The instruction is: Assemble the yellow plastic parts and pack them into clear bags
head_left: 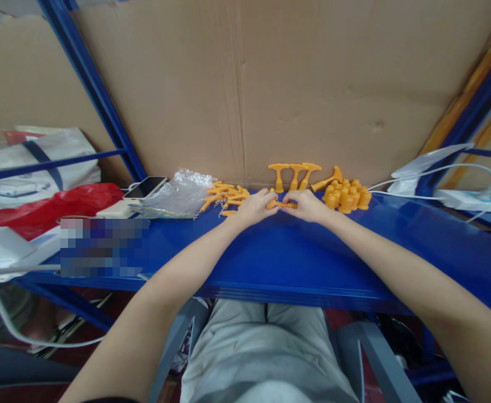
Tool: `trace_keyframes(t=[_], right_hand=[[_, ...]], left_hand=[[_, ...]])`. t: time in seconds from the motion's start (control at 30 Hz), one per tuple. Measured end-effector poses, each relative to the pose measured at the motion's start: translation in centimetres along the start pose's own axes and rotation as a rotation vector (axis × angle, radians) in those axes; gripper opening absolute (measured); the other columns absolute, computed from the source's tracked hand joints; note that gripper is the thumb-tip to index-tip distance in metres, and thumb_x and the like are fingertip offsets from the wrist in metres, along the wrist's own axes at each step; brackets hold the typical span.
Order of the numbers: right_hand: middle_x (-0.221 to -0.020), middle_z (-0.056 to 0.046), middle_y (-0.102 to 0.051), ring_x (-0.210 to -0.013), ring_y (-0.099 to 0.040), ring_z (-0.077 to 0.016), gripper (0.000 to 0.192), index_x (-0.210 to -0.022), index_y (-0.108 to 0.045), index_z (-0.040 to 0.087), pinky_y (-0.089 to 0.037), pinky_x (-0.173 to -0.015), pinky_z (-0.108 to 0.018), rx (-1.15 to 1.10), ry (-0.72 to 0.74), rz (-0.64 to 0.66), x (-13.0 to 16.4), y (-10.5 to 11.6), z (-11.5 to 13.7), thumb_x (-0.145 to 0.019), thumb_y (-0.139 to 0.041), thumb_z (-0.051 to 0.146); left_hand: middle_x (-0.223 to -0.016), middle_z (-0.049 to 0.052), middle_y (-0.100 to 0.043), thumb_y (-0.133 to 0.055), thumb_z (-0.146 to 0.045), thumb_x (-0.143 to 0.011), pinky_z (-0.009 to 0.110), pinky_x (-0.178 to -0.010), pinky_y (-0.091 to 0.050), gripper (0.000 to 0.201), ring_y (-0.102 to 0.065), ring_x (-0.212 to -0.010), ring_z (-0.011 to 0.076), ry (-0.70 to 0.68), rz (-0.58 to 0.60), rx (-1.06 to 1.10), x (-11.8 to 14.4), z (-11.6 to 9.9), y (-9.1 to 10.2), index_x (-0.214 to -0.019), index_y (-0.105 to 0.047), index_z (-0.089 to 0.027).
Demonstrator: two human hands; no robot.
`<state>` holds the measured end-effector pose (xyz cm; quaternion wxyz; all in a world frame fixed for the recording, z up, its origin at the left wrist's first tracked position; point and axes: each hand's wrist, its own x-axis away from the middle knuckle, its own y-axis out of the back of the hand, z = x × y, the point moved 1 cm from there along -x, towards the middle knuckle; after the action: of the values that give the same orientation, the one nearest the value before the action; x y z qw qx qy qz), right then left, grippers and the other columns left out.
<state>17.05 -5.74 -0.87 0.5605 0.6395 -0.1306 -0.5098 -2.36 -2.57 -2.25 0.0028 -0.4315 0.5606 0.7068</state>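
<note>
I see two bare forearms, no sleeves, watch or rings; left hand (pixel 257 206) and right hand (pixel 308 205) ungloved; light grey trousers (pixel 262 358) on the lap

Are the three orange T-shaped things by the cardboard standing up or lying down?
Standing up. The three T-shaped pieces rest on their bases on the blue shelf, crossbars on top, against the cardboard.

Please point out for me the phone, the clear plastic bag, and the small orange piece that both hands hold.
phone (pixel 145 187): head view, on the middle of its screen.
clear plastic bag (pixel 182 193): head view, on its crumpled middle.
small orange piece (pixel 282 205): head view, on the part showing between the hands.
</note>
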Motion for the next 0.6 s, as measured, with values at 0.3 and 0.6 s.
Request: trace_keyframes(t=[0.3,0.6], right_hand=[[-0.085,-0.008,-0.073,-0.082,-0.067,-0.0242,0.013,-0.073,-0.071,0.020,-0.051,-0.075,-0.036,0.000,-0.180,-0.112,-0.9,0.8,-3.1,-0.078,-0.068,0.032],[-0.077,-0.007,-0.073,-0.075,-0.069,-0.0238,0.015,-0.072,-0.070,0.018,-0.055,-0.067,-0.034,-0.264,-0.412,-0.211,-5.0,0.5,-5.2,-0.073,-0.072,0.033]], left_hand=[[-0.130,0.015,-0.062,-0.047,-0.036,-0.098,0.045,-0.102,-0.046,0.039,-0.058,-0.122,0.0273,0.096,-0.007,-0.014,-0.1,1.4,0.1,-0.131,-0.053,-0.015],[-0.112,0.010,-0.073,-0.055,-0.018,-0.083,0.059,-0.100,-0.044,0.037,-0.063,-0.112,0.0317,0.170,0.187,-0.160,0.2,3.9,-1.9,-0.118,-0.067,-0.023]])
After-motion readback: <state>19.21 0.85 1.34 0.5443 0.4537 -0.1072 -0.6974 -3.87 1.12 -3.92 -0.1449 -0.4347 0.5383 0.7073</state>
